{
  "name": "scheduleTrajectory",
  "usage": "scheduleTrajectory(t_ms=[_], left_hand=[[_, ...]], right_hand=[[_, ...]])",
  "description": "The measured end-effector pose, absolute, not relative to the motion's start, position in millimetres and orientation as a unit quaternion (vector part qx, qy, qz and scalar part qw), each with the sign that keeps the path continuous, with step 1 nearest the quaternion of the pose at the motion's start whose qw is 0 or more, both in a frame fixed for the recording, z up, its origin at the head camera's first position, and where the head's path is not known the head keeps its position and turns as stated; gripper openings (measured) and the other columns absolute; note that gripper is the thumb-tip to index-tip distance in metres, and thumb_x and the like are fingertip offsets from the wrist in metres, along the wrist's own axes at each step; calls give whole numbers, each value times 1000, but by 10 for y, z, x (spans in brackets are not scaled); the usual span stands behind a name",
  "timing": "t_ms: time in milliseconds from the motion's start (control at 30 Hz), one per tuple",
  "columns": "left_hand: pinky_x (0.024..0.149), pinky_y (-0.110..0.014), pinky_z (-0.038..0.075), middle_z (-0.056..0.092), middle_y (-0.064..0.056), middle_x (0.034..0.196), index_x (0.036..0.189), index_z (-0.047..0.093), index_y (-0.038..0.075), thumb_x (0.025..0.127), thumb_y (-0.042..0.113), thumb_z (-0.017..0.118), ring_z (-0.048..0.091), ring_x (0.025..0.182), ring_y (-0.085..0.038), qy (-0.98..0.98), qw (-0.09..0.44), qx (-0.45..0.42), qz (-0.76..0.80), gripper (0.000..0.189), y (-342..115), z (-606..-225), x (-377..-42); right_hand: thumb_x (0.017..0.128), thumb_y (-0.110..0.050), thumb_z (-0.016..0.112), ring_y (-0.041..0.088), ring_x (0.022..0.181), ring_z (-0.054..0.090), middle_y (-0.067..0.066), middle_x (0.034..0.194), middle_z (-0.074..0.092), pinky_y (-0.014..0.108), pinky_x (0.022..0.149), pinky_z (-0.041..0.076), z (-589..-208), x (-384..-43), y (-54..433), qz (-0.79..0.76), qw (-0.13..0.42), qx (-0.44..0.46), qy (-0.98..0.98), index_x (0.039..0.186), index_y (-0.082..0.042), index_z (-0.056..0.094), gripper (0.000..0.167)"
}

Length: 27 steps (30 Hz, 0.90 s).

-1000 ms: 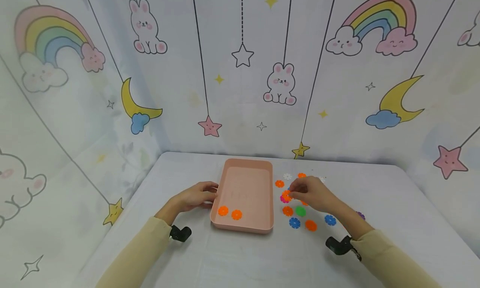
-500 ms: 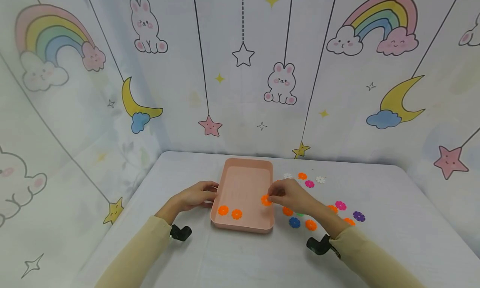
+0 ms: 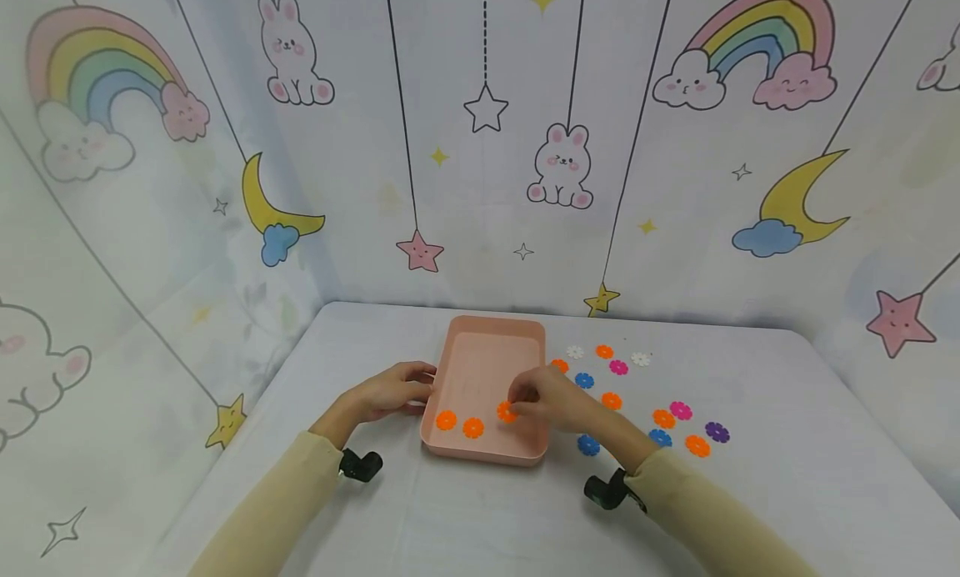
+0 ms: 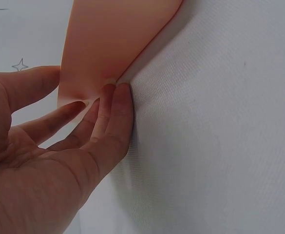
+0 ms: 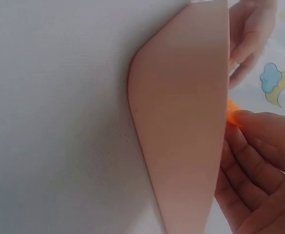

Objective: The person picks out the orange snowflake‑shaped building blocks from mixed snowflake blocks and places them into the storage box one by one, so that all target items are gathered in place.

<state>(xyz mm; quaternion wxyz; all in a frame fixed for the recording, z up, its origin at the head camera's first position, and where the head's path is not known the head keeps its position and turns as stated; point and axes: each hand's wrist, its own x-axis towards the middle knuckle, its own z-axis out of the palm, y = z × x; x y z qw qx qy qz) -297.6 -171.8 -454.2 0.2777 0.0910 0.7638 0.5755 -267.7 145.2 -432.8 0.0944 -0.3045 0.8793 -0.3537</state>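
Note:
The pink rectangular tray (image 3: 487, 360) lies on the table. My left hand (image 3: 393, 387) rests against its left wall; in the left wrist view the extended fingertips (image 4: 120, 100) touch the outer side. Over the tray's right part, my right hand (image 3: 557, 400) pinches an orange flower-shaped plastic disc (image 3: 506, 411) between thumb and fingers. That disc (image 5: 232, 112) peeks past the tray's rim in the right wrist view. Along the near side inside the tray lie two more orange discs, one disc (image 3: 446, 420) left of the other disc (image 3: 473, 428).
Right of the tray are scattered several flower-shaped discs: white (image 3: 641, 359), pink (image 3: 681, 410), blue (image 3: 584, 380), orange (image 3: 697, 446) and purple (image 3: 717, 432). My right forearm hides part of that area. A patterned cloth (image 3: 480, 185) hangs behind the white table (image 3: 450, 519).
From among the loose discs, my right hand has carried an orange disc leftward over the tray's right rim and into the tray. My left hand has stayed at the tray's side.

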Motion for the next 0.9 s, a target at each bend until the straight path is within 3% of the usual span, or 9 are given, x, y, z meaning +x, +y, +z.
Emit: scheduleTrajectory(t_ms=[900], left_hand=[[102, -46, 54, 47, -21, 149, 150, 42, -3, 103, 10, 57, 61, 120, -29, 766, 275, 84, 575, 51, -1707, -4523, -2965]], right_hand=[[91, -11, 78, 13, 80, 58, -7, 82, 63, 26, 75, 56, -4471, -2643, 1201, -262, 127, -289, 912, 96, -10, 73, 7]])
